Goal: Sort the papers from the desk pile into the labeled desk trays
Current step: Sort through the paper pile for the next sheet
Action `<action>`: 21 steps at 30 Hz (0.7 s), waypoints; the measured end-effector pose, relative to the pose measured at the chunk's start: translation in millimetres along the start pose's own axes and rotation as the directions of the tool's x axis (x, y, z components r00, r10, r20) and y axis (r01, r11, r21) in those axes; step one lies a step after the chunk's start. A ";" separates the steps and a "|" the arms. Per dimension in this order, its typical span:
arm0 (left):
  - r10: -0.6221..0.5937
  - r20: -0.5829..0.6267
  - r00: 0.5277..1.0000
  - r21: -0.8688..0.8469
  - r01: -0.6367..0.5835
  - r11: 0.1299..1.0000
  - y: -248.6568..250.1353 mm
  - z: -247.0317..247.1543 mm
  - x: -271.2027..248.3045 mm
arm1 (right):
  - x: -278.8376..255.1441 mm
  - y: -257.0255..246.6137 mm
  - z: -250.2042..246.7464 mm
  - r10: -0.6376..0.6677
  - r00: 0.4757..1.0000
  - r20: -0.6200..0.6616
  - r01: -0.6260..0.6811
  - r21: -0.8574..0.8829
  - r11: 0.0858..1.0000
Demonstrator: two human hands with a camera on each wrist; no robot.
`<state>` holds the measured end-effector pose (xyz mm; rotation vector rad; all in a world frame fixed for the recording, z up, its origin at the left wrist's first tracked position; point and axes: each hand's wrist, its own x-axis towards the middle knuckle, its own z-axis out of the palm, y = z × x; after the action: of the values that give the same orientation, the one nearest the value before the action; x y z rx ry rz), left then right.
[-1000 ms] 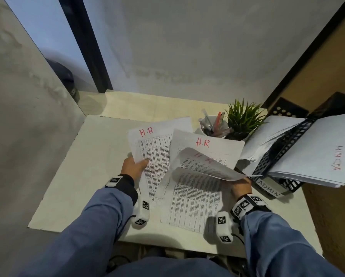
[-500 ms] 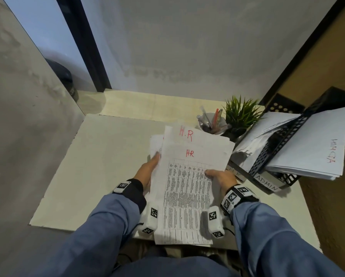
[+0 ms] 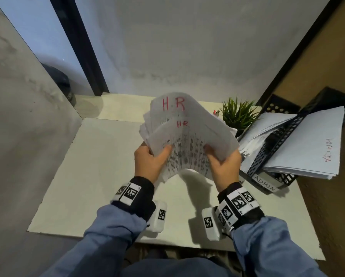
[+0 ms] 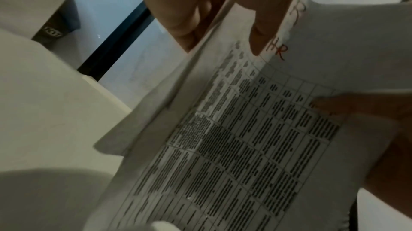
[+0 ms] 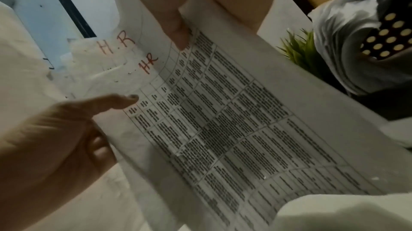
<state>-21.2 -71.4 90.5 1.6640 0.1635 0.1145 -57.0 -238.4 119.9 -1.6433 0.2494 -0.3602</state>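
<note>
Two hands hold a sheaf of printed sheets clear above the tabletop (image 3: 99, 176), the top pages marked "HR" in red. The left hand (image 3: 150, 162) grips the near left edge of the papers (image 3: 189, 140), thumb on the printed face and fingers curled behind; the right hand (image 3: 223, 166) grips the near right edge in the same way, thumb on top. Neither hand is slack, and both are closed round the sheaf. The sheets bow upward between the hands and their far ends fan apart, so the stack is not yet squared. To the right stands a black perforated tray rack (image 3: 275, 148), already carrying paper, with a label reading "ADMIN" (image 3: 264, 183) on its lower front; a small green plant (image 3: 237, 114) sits just behind the sheaf. No HR label on a tray is visible from here. To do this step well, the edges would likely be tapped level on the tabletop first, then the whole bundle carried with both thumbs pressed firm and slid flat into the matching tray, watching that loose back pages do not slip out or snag on the rack's edge.
</note>
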 end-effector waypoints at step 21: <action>-0.157 0.014 0.988 0.029 0.156 0.987 -24.8 10.6 -2.3 | 3.6 22.9 1.2 0.321 0.943 -0.086 -0.311 0.106 0.944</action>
<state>-22.6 -79.9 64.8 1.6732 0.2837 -0.0205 -52.1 -241.0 97.4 -1.4673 0.5596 -0.2068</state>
